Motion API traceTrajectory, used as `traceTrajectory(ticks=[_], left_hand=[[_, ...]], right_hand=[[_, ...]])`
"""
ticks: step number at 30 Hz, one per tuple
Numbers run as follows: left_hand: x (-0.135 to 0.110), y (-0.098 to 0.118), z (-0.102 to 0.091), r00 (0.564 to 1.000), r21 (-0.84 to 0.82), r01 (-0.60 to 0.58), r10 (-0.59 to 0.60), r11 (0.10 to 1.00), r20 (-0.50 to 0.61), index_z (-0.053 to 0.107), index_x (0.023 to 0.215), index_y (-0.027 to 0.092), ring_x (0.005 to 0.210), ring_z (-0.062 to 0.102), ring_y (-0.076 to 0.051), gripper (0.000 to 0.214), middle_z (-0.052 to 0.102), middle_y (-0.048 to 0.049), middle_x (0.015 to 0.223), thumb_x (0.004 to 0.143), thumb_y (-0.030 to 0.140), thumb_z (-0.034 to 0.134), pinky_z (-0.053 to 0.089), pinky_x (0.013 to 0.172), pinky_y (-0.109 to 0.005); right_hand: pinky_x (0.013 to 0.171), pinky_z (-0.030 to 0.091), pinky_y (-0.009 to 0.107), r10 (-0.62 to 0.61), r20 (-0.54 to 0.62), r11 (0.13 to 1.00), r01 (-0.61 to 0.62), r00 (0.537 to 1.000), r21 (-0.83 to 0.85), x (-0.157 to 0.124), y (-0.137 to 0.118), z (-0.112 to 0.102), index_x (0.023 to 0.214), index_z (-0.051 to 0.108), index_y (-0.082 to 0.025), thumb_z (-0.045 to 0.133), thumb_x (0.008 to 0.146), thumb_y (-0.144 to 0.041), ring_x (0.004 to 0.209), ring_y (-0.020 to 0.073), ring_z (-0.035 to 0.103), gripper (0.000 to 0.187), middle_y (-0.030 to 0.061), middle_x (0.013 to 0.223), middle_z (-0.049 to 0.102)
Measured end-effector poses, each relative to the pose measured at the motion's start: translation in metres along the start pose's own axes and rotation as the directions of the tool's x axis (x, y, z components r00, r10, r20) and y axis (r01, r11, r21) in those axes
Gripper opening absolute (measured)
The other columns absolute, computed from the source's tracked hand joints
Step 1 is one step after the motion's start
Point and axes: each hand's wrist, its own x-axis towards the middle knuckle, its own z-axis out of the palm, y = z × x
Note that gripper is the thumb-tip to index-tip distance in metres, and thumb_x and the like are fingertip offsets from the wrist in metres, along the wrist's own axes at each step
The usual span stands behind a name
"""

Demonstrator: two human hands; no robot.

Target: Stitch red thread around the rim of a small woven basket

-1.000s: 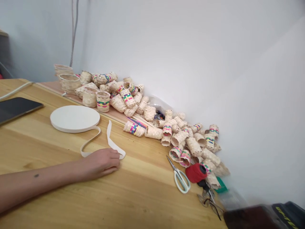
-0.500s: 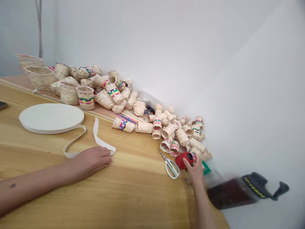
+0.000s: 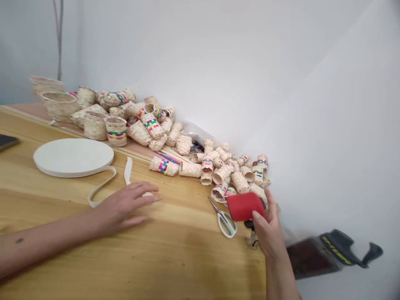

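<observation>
My right hand (image 3: 268, 230) grips a red spool (image 3: 244, 206) and holds it just above the wooden table (image 3: 175, 254), beside the white-handled scissors (image 3: 225, 218). My left hand (image 3: 126, 204) hovers flat over the table with its fingers spread, covering the loose end of a white band (image 3: 103, 183). That band unwinds from a flat white roll (image 3: 73, 157) lying at the left. A heap of small woven baskets (image 3: 187, 154), many with coloured stripes, lies along the wall behind both hands.
Larger woven baskets (image 3: 59, 104) stand at the far left by a hanging cable (image 3: 58, 37). A dark tablet's corner (image 3: 6, 141) shows at the left edge. A black and dark red object (image 3: 328, 254) lies beyond the table's right edge. White walls close off the corner.
My right hand came into view, reached the red spool and lifted it off the table. My left hand opened and its fingers spread over the band. The view shifted right.
</observation>
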Motion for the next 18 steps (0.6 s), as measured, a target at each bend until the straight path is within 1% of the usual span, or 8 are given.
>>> traceTrajectory(ticks=[3,6,7,9,11,12,15,18], left_hand=[[0.018,0.019,-0.019,0.995,-0.189,0.075,-0.061,0.979,0.079,0.048,0.133,0.026,0.122,0.049,-0.025,0.050,0.052,-0.0084,0.134,0.086,0.034,0.060,0.040,0.102,-0.039],[0.041,0.042,-0.029,0.964,-0.447,0.233,-0.144,0.864,0.223,0.041,0.140,0.024,0.128,0.043,-0.030,0.071,0.044,-0.0113,0.142,0.077,0.042,0.070,0.036,0.106,-0.046],[0.047,0.048,-0.028,0.954,-0.557,0.279,-0.159,0.782,0.255,0.037,0.142,0.024,0.128,0.043,-0.031,0.079,0.043,-0.0128,0.143,0.073,0.044,0.073,0.039,0.103,-0.046],[0.059,0.058,-0.021,0.941,-0.777,0.338,-0.172,0.531,0.291,0.029,0.146,0.024,0.127,0.043,-0.033,0.093,0.039,-0.0162,0.144,0.068,0.046,0.076,0.046,0.095,-0.043],[0.066,0.064,-0.009,0.943,-0.911,0.328,-0.137,0.251,0.302,0.024,0.147,0.025,0.127,0.044,-0.033,0.103,0.036,-0.0161,0.146,0.062,0.045,0.081,0.048,0.090,-0.039],[0.069,0.066,-0.004,0.943,-0.936,0.321,-0.139,0.142,0.302,0.023,0.146,0.026,0.123,0.047,-0.032,0.106,0.041,-0.0161,0.142,0.060,0.042,0.083,0.049,0.087,-0.038],[0.071,0.062,0.007,0.912,-0.946,0.315,-0.253,-0.073,0.323,0.025,0.143,0.025,0.101,0.061,-0.027,0.102,0.057,-0.0140,0.122,0.061,0.035,0.084,0.051,0.074,-0.032],[0.071,0.045,0.007,0.896,-0.918,0.283,-0.265,-0.277,0.356,0.037,0.135,0.021,0.079,0.065,-0.021,0.076,0.063,-0.0110,0.105,0.073,0.043,0.074,0.048,0.060,-0.027]], right_hand=[[0.101,0.042,0.045,0.010,0.248,0.938,-0.095,0.969,0.333,-0.012,-0.018,0.028,0.149,0.018,-0.035,0.075,0.070,-0.043,0.126,0.0272,0.049,0.098,0.0087,0.143,0.046],[0.097,0.044,0.048,-0.022,0.390,0.904,-0.149,0.920,0.402,-0.016,-0.028,0.058,0.149,0.018,-0.038,0.075,0.069,-0.047,0.128,0.0301,0.047,0.099,0.0085,0.148,0.039],[0.096,0.045,0.049,-0.045,0.433,0.899,-0.152,0.900,0.410,-0.015,-0.031,0.067,0.149,0.018,-0.038,0.075,0.069,-0.048,0.127,0.0312,0.048,0.098,0.0088,0.149,0.038],[0.095,0.045,0.051,-0.108,0.506,0.898,-0.135,0.856,0.419,-0.012,-0.037,0.087,0.149,0.018,-0.037,0.075,0.070,-0.048,0.125,0.0322,0.050,0.098,0.0099,0.148,0.039],[0.096,0.046,0.049,-0.167,0.551,0.903,-0.098,0.818,0.419,-0.008,-0.043,0.104,0.149,0.018,-0.036,0.075,0.071,-0.045,0.123,0.0311,0.051,0.096,0.0102,0.146,0.042],[0.096,0.046,0.047,-0.184,0.555,0.908,-0.077,0.811,0.413,-0.007,-0.046,0.111,0.149,0.018,-0.036,0.075,0.072,-0.043,0.123,0.0301,0.051,0.096,0.0101,0.144,0.044],[0.098,0.046,0.042,-0.206,0.526,0.931,0.000,0.825,0.365,-0.002,-0.050,0.124,0.149,0.015,-0.034,0.074,0.075,-0.039,0.126,0.0263,0.049,0.095,0.0096,0.141,0.047],[0.088,0.051,0.035,-0.216,0.495,0.950,0.064,0.842,0.307,0.003,-0.046,0.125,0.150,0.012,-0.032,0.066,0.082,-0.043,0.132,0.0256,0.042,0.088,0.0108,0.145,0.042]])
